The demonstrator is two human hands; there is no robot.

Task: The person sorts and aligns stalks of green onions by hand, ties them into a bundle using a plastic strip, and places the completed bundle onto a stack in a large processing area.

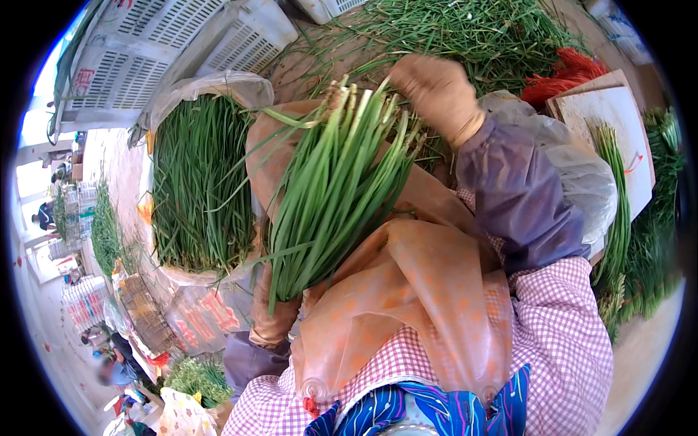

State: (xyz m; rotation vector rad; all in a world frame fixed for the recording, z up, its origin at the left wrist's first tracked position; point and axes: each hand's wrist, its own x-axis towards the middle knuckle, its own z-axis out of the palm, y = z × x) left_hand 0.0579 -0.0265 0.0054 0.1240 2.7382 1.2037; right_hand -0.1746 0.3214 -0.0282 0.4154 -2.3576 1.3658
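A loose bunch of garlic chives lies across my lap, pale root ends pointing away from me and green leaves towards me. My left hand, in a tan glove, supports the bunch from below at its leaf side; the leaves hide its fingers. My right hand, gloved alike and blurred, is beside the root ends at the upper right. Its fingers are curled, and a pale stem tip meets them; whether they grip it is unclear. An orange-patterned translucent plastic apron covers my lap under the chives.
At left stands a plastic-lined container packed with chives. White slotted crates rise behind it. Loose green leaves cover the ground ahead. On the right are red ties, a white board and chive bundles. People work far left.
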